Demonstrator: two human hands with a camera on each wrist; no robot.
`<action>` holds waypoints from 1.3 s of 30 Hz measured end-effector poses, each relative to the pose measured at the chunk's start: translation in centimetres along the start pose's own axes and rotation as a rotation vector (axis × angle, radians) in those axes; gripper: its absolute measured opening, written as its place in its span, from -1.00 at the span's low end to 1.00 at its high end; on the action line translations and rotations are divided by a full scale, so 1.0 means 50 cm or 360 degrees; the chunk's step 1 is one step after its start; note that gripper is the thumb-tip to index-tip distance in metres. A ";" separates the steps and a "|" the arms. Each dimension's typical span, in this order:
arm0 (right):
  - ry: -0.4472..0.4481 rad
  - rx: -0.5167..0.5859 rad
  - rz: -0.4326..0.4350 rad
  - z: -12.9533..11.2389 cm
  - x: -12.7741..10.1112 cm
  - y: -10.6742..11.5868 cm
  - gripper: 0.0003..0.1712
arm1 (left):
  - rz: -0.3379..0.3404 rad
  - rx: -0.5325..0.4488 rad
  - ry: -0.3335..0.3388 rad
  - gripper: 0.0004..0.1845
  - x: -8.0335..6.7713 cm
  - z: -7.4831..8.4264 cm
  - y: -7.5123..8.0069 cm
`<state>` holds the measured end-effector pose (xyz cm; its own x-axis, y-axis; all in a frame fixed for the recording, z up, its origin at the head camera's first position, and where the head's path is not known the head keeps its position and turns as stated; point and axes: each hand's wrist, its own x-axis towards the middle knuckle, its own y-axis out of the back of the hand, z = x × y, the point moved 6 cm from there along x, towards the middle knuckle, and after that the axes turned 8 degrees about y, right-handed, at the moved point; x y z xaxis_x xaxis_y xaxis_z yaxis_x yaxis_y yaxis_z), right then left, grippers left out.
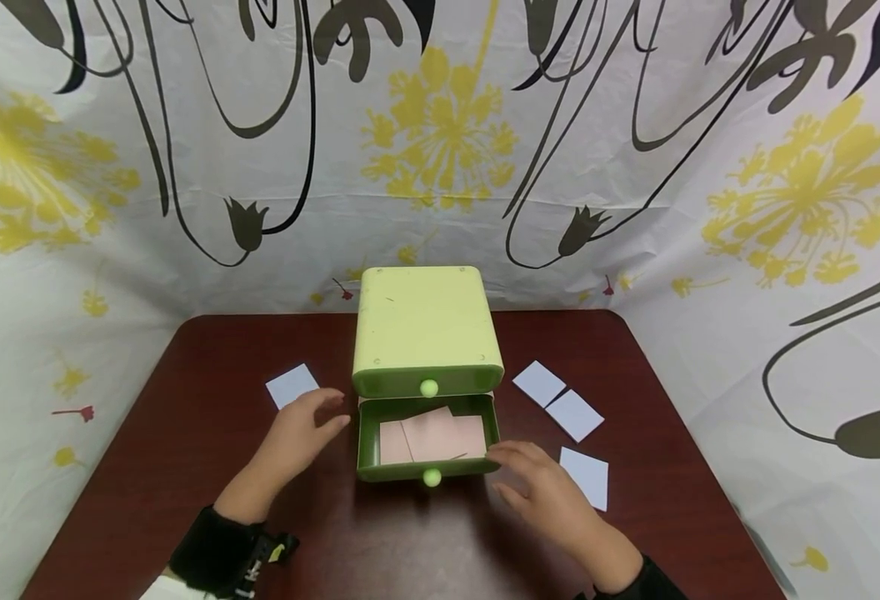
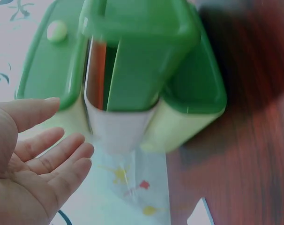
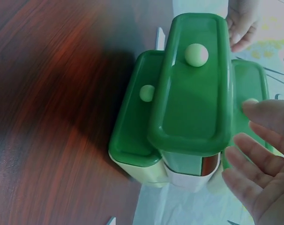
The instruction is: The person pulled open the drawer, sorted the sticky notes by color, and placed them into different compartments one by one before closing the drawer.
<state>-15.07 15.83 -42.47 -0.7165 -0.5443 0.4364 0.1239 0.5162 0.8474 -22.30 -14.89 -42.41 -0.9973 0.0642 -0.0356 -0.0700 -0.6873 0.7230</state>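
Observation:
A small light-green drawer box stands mid-table. Its lower drawer is pulled out, and pink cards lie flat inside. My left hand hovers by the drawer's left side with its fingers straight and holds nothing; in the left wrist view its open palm faces the drawer. My right hand is at the drawer's front right corner, its fingers loosely spread. In the right wrist view the right hand's fingers sit beside the dark-green drawer front and its pale knob.
White cards lie on the dark wooden table: one at the left and three at the right. A flowered curtain closes off the back and sides.

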 end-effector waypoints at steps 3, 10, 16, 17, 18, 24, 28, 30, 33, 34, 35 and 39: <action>0.0066 0.0019 0.0089 -0.011 0.002 0.006 -0.51 | 0.0010 0.0001 0.0016 -0.60 0.021 -0.016 0.019; 0.0178 0.0134 0.0161 -0.046 0.005 0.004 -0.57 | 0.0040 -0.0055 0.0127 -0.60 0.085 -0.033 0.050; 0.0072 0.0337 -0.0097 -0.059 -0.001 -0.029 -0.66 | 0.0098 -0.0163 0.0252 -0.55 0.130 -0.022 0.061; 0.0060 0.0367 -0.0132 -0.060 -0.002 -0.033 -0.66 | 0.0102 -0.0189 0.0272 -0.54 0.136 -0.019 0.062; 0.0041 0.0397 -0.0169 -0.059 -0.004 -0.037 -0.67 | 0.0109 -0.0208 0.0291 -0.52 0.142 -0.016 0.063; -0.0040 0.0564 -0.0327 -0.049 -0.010 -0.067 -0.70 | 0.0121 -0.0368 0.0405 -0.37 0.179 -0.002 0.069; -0.0165 0.0742 -0.0461 -0.035 -0.018 -0.103 -0.67 | 0.0104 -0.0472 0.0418 -0.28 0.207 0.015 0.065; -0.0216 0.0853 -0.0521 -0.031 -0.021 -0.123 -0.64 | 0.0091 -0.0514 0.0414 -0.26 0.220 0.025 0.062; -0.0305 0.1018 -0.0577 -0.028 -0.024 -0.149 -0.61 | 0.0084 -0.0577 0.0406 -0.24 0.236 0.039 0.058; -0.0336 0.1075 -0.0584 -0.027 -0.023 -0.157 -0.60 | 0.0086 -0.0587 0.0394 -0.24 0.241 0.044 0.058; -0.0371 0.1132 -0.0590 -0.026 -0.023 -0.164 -0.60 | 0.0088 -0.0591 0.0388 -0.23 0.245 0.048 0.057; -0.0517 0.1357 -0.0579 -0.021 -0.021 -0.191 -0.61 | 0.0091 -0.0562 0.0362 -0.22 0.260 0.061 0.057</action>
<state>-14.79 10.76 -50.72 -0.7824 -0.6224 -0.0205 -0.5875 0.7269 0.3557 -35.41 -13.81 -38.69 -0.9765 -0.1154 -0.1822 0.0218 -0.8932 0.4491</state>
